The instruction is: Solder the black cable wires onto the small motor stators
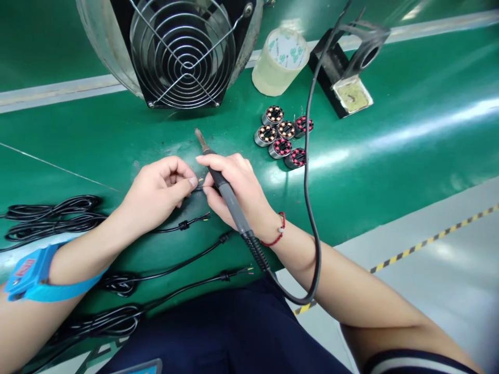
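My right hand [237, 187] is wrapped round a soldering iron [230, 200], whose tip points up and away to the left. Its thumb and a fingertip also meet near a thin wire end. Close beside it, my left hand [161, 189] pinches the end of a black cable [198, 189] with fine coloured wires at its tip. Most of that cable is hidden under the hand. Below lie more black cables [183, 225] with stripped, coloured ends. A blue strap [58, 291] circles my left wrist, and a red bracelet [279, 231] my right.
A fan with a wire guard [187, 65] stands at the back. Right of it are a wide tape roll [275, 70], several small wound motor stators [280, 148] and a soldering iron stand [343, 88] with a sponge. Coiled cables [54, 213] lie left; the iron's cord [307, 156] loops over my right forearm.
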Tool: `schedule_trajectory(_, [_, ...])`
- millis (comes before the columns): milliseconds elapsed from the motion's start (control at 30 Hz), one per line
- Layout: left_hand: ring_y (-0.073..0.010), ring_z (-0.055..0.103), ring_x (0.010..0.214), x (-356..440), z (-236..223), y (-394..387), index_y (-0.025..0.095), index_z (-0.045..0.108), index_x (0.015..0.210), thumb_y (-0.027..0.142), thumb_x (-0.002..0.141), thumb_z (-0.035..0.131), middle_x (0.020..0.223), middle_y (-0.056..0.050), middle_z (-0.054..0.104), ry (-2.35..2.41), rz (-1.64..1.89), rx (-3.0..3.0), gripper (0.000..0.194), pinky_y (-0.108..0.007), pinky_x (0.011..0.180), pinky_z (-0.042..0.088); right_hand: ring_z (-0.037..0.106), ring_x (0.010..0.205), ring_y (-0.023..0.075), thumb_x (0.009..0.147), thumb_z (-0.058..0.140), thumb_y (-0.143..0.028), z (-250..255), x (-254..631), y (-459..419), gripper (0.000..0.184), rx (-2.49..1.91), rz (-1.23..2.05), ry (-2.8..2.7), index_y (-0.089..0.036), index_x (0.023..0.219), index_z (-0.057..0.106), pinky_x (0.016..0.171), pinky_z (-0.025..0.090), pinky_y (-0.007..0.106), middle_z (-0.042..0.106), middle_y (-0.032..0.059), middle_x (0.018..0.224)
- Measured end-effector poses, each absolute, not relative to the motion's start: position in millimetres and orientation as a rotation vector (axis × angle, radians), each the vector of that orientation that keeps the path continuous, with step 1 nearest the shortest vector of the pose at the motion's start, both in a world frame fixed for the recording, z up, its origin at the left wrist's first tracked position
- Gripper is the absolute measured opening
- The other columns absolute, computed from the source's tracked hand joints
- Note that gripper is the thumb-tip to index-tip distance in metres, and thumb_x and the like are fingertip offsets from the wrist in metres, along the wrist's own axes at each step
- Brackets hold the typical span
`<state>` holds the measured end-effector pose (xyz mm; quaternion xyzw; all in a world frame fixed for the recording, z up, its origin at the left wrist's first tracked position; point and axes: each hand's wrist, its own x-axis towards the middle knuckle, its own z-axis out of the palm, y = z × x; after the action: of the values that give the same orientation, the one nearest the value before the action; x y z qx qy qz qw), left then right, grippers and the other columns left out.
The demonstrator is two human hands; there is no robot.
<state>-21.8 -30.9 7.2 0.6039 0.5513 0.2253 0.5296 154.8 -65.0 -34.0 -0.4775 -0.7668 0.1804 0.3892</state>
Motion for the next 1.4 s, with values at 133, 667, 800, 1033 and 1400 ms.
schedule_trajectory(133, [-0.0125, 0.055, 0.061, -24.3, 6.1, -34.5, 0.019, 0.063, 0.076, 0.03, 0.08, 0.065, 0.077, -0.002, 0.065, 1.304, 0.614, 1.607, 0.012, -0.026, 0.057, 0.046, 0.066, 0.097, 0.0217, 0.091, 0.052, -0.014, -33.5, 153.8, -64.2, 0.04, -1.191, 0.492, -1.903, -0.028, 0.129, 0.052, 0.093, 0.05, 0.041, 0.076, -0.0001, 0.111])
schedule_trajectory(667, [-0.0192, 0.062, 0.084, -27.7, 7.8, -35.6, 0.022, 0.065, 0.075, 0.025, 0.085, 0.054, 0.087, -0.004, 0.068, 1.166, 0.554, 2.122, 0.015, -0.032, 0.078, 0.05, 0.067, 0.105, 0.0223, 0.088, 0.053, -0.014, -26.9, 164.1, -62.5, 0.045, -1.186, 0.638, -1.903, -0.03, 0.131, 0.053, 0.103, 0.052, 0.044, 0.074, 0.0005, 0.103])
schedule_trajectory(800, [-0.0146, 0.057, 0.071, -27.3, 2.9, -33.9, 0.02, 0.065, 0.073, 0.023, 0.081, 0.055, 0.082, -0.002, 0.065, 1.206, 0.552, 2.004, 0.013, -0.027, 0.066, 0.045, 0.065, 0.106, 0.0227, 0.087, 0.054, -0.01, -27.8, 176.2, -63.8, 0.052, -1.123, 0.627, -1.968, -0.032, 0.134, 0.053, 0.101, 0.051, 0.044, 0.074, -0.0009, 0.096])
schedule_trajectory(1033, [-0.0118, 0.051, 0.064, -25.7, 0.7, -31.2, 0.018, 0.066, 0.068, 0.023, 0.077, 0.059, 0.078, -0.001, 0.062, 1.203, 0.577, 1.868, 0.011, -0.025, 0.06, 0.043, 0.062, 0.096, 0.0234, 0.096, 0.055, -0.021, -35.1, 179.5, -59.4, 0.037, -1.062, 0.497, -2.072, -0.032, 0.131, 0.057, 0.093, 0.05, 0.043, 0.074, -0.0006, 0.091])
schedule_trajectory(1400, [-0.013, 0.054, 0.067, -27.3, -4.0, -30.2, 0.019, 0.068, 0.069, 0.025, 0.075, 0.063, 0.083, -0.003, 0.065, 1.232, 0.584, 1.744, 0.01, -0.026, 0.06, 0.043, 0.067, 0.104, 0.0229, 0.094, 0.056, -0.019, -34.3, 151.7, -65.2, 0.041, -1.328, 0.605, -1.763, -0.03, 0.133, 0.052, 0.1, 0.053, 0.044, 0.074, 0.0018, 0.103])
